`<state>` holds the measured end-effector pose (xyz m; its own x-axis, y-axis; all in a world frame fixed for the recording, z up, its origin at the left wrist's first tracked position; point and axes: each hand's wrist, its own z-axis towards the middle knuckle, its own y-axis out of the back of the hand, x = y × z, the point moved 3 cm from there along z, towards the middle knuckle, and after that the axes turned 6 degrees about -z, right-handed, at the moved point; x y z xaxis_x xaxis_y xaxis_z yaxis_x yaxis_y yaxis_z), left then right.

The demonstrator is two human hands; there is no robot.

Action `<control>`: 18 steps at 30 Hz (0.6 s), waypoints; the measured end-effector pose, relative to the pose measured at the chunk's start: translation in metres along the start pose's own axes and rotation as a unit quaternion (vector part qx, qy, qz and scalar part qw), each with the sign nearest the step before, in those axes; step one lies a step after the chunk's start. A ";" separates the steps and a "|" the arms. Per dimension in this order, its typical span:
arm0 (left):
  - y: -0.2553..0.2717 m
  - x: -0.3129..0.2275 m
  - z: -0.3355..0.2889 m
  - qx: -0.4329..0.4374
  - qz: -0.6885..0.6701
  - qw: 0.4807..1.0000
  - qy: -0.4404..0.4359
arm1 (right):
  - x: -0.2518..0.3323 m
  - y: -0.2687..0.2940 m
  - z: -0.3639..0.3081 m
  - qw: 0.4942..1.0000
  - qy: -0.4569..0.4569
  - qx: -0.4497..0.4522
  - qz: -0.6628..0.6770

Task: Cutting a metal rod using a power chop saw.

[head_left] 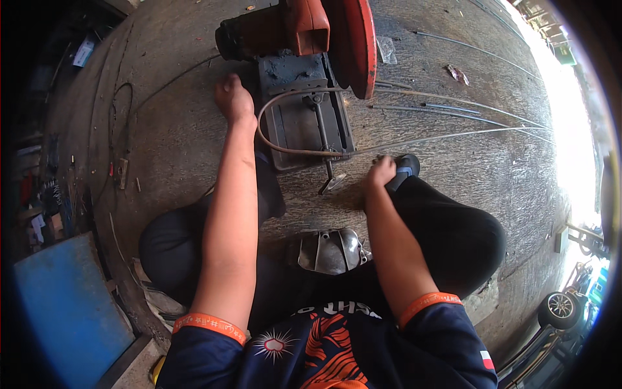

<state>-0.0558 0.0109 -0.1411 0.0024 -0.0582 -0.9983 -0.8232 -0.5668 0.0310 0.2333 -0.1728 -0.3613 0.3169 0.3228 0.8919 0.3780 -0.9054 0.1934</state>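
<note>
In front of me on the floor stands a red cut-off saw [308,29] with a round red disc guard [353,48] and a dark metal base [291,133]. A thin metal rod [260,123], bent into a U, lies across the base with its legs stretching right. Under it runs the vise screw [322,133] with its handle [334,184]. My left hand [234,100] is curled beside the base's left side, near the bend. My right hand [382,171] is closed near my shoe, right of the handle; what either hand holds, if anything, is hidden.
Between my legs lies a silver metal casing [330,251]. Several thin rods [466,44] are strewn on the floor at the right. A power cable [175,78] trails left from the saw. A blue panel [61,305] stands at lower left, a wheel [561,306] at lower right.
</note>
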 end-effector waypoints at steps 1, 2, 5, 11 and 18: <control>0.004 0.022 0.002 0.000 0.026 0.998 0.050 | 0.012 -0.003 0.025 0.996 -0.038 -0.021 0.083; 0.003 0.048 0.001 0.004 0.050 0.994 0.101 | 0.020 -0.003 0.059 0.994 -0.021 -0.019 0.108; 0.046 0.141 0.009 0.016 0.308 0.932 0.191 | 0.040 -0.030 0.072 0.952 -0.239 0.074 0.175; 0.035 0.197 -0.031 -0.004 -0.167 0.843 0.512 | 0.021 -0.021 0.102 0.977 -0.149 0.119 0.095; 0.055 0.188 -0.018 -0.021 -0.185 0.875 0.446 | 0.019 -0.028 0.075 0.978 -0.119 0.169 0.008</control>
<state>-0.0909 -0.0461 -0.3263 0.7223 -0.4722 -0.5053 -0.6507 -0.7116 -0.2651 0.2944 -0.1205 -0.3803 0.5033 0.4013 0.7653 0.6251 -0.7805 -0.0018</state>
